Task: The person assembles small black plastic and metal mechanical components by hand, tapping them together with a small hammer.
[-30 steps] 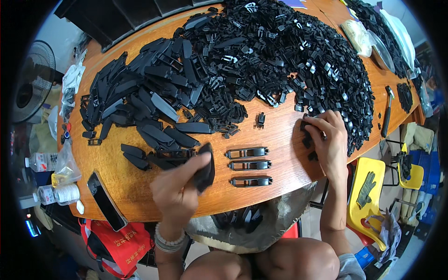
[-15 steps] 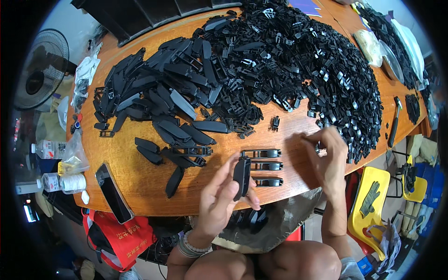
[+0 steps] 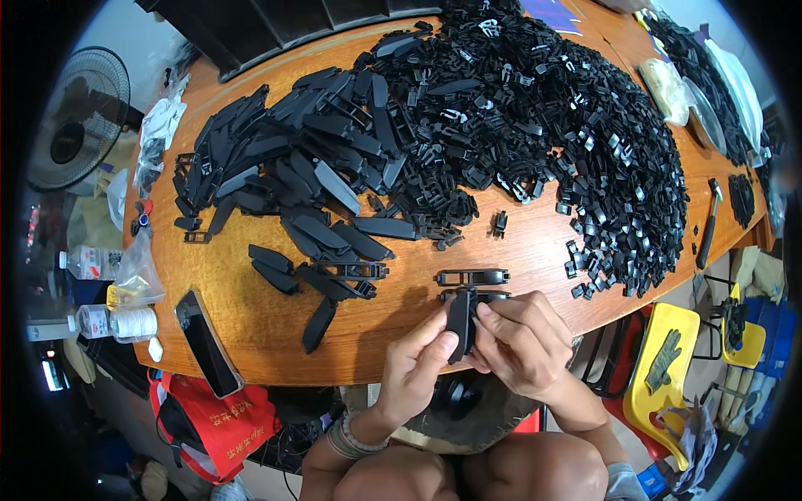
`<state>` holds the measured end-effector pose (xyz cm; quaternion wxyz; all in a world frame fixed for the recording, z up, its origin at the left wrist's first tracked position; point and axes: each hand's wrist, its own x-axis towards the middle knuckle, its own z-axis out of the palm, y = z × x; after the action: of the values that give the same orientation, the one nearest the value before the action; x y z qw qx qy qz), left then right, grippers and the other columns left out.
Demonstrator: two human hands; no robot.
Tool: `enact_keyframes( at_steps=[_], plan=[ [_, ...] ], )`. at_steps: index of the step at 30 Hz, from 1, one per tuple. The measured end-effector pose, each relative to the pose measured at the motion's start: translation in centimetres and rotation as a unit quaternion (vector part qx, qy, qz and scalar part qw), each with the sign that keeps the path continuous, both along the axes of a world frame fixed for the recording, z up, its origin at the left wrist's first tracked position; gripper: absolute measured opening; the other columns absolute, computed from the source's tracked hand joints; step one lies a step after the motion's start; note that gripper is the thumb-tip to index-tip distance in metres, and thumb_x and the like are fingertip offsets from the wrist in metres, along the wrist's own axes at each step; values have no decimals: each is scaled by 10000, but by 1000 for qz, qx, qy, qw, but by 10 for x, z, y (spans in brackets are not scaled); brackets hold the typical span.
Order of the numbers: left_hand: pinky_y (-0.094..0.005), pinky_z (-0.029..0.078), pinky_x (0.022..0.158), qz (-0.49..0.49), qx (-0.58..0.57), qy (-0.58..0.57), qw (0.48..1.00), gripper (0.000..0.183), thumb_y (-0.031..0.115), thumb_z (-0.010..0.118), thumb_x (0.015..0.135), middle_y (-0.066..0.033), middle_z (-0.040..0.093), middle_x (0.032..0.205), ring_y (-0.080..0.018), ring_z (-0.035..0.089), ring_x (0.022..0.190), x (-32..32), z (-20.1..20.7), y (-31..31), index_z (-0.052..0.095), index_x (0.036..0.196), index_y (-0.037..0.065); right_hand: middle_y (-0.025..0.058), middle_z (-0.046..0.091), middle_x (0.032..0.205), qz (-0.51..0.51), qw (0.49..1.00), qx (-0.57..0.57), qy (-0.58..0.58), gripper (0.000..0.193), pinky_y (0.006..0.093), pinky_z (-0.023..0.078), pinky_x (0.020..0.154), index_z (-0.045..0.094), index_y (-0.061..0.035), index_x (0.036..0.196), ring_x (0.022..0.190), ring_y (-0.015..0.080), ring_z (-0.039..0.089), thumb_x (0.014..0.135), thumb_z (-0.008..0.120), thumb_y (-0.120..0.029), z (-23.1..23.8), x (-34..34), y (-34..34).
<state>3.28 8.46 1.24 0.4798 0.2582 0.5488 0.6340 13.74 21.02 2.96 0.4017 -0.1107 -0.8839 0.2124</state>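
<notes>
Above the table's front edge, my left hand (image 3: 419, 361) grips a long black plastic piece (image 3: 459, 326), held upright between thumb and fingers. My right hand (image 3: 528, 338) is closed in a pinch against the right side of that piece; whatever its fingertips hold is hidden. Just beyond the hands lies a slotted black plastic piece (image 3: 473, 277), with another partly covered behind the fingers. A single small black clip part (image 3: 499, 224) rests apart on the wood. Long black pieces (image 3: 292, 179) are heaped to the left, and small black parts (image 3: 614, 159) form a large pile at right.
On the wooden table (image 3: 217, 309) lie a phone (image 3: 207, 344) at the left and a hammer (image 3: 708, 224) at the right. A thread spool (image 3: 134, 325) and plastic bottles (image 3: 88, 265) stand beside the left edge. A yellow chair (image 3: 662, 376) with a glove sits at right.
My right hand has moved left from the small-parts pile to the piece in my left hand. The left hand and its piece have shifted slightly right in view.
</notes>
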Motion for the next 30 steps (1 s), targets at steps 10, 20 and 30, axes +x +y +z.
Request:
enact_keyframes(
  at_steps=[10,20,30],
  plan=[
    [-316,557,747,-21,39,-150,988,428,120,350,1019,-147,600,1001,-185,624,791,-1,11,2,330,1404,-66,119,619,796,10,1000,9,2,297,299,487,515,631,58,894,632,234,600,626,754,20,1,-3,-1],
    [-311,555,725,-26,47,-155,987,430,101,362,1012,-143,593,1003,-178,616,791,2,10,1,327,1409,-61,122,618,834,-41,999,27,-18,328,298,487,521,643,59,939,644,226,599,632,759,35,4,6,-4],
    [-273,482,592,-62,57,-137,987,415,128,367,1008,-161,600,864,-171,577,685,0,17,0,368,1342,-118,115,605,817,42,999,-30,-3,306,305,494,537,648,70,940,642,244,592,650,706,-10,8,7,0]
  ],
)
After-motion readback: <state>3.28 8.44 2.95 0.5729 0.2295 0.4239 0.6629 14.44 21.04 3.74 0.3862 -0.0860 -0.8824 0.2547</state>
